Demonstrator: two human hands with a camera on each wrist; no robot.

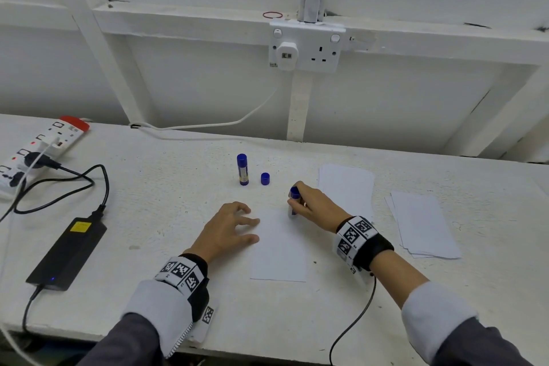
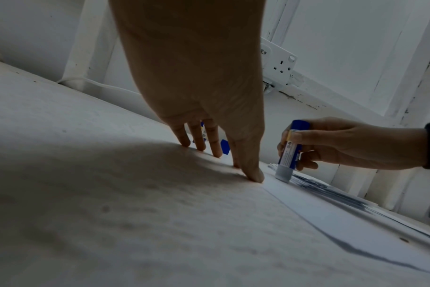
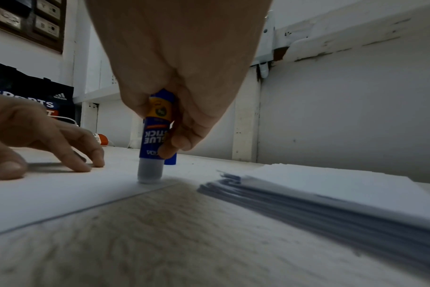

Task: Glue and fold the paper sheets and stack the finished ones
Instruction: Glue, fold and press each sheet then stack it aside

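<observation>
A white paper sheet (image 1: 279,249) lies flat in the middle of the table (image 1: 166,211). My right hand (image 1: 312,205) grips an uncapped blue glue stick (image 3: 153,139), held upside down with its tip pressed on the sheet's far right corner. My left hand (image 1: 228,229) rests with spread, straight fingers (image 2: 253,170) on the sheet's left edge and holds nothing. The loose blue cap (image 1: 265,178) stands just beyond the sheet. A second, capped glue stick (image 1: 242,169) stands upright beside the cap.
Two stacks of white sheets lie to the right: one (image 1: 346,187) behind my right hand, one (image 1: 424,226) further right. A black power adapter (image 1: 66,252) with cables and a power strip (image 1: 38,148) sit at the left. A wall socket (image 1: 306,47) is above.
</observation>
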